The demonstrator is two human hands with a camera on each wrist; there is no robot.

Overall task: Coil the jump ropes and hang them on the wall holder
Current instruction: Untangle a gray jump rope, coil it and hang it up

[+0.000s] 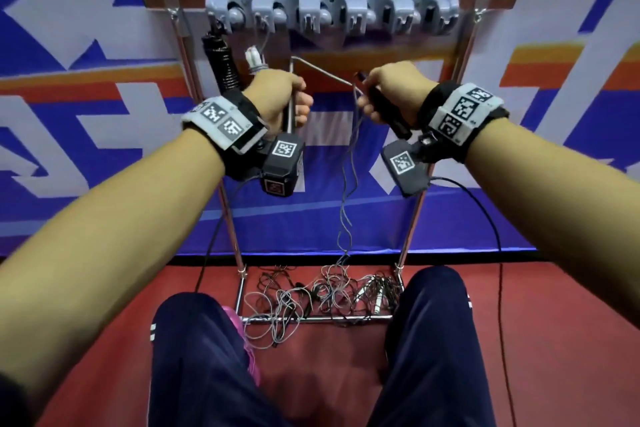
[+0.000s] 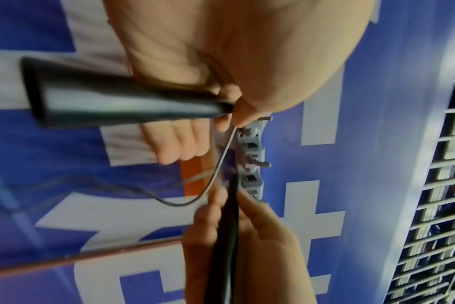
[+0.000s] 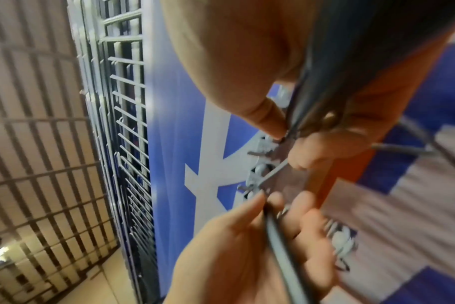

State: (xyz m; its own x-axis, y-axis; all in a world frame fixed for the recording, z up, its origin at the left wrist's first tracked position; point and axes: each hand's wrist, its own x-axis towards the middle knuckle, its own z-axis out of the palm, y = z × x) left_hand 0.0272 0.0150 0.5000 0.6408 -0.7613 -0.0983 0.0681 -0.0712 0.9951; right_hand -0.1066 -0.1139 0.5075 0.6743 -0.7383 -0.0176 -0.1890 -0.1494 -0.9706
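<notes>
Jump rope (image 1: 322, 70), one, is stretched between two handles: a grey handle (image 1: 289, 121) clenched in the left hand (image 1: 277, 97), a black handle (image 1: 398, 125) in the right hand (image 1: 391, 94). Two coils, a black coil (image 1: 221, 62) and a white coil (image 1: 255, 61), are hung on the holder (image 1: 332, 10). Further ropes (image 1: 322, 295) are tangled, uncounted, on the red floor (image 1: 536, 322) below a blue banner (image 1: 69, 45).

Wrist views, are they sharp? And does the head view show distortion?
Left wrist view: the dark handle is motion-blurred; right wrist view: the left hand and the grille look soft; head view: sharp, but the wide lens splays the metal stand.
</notes>
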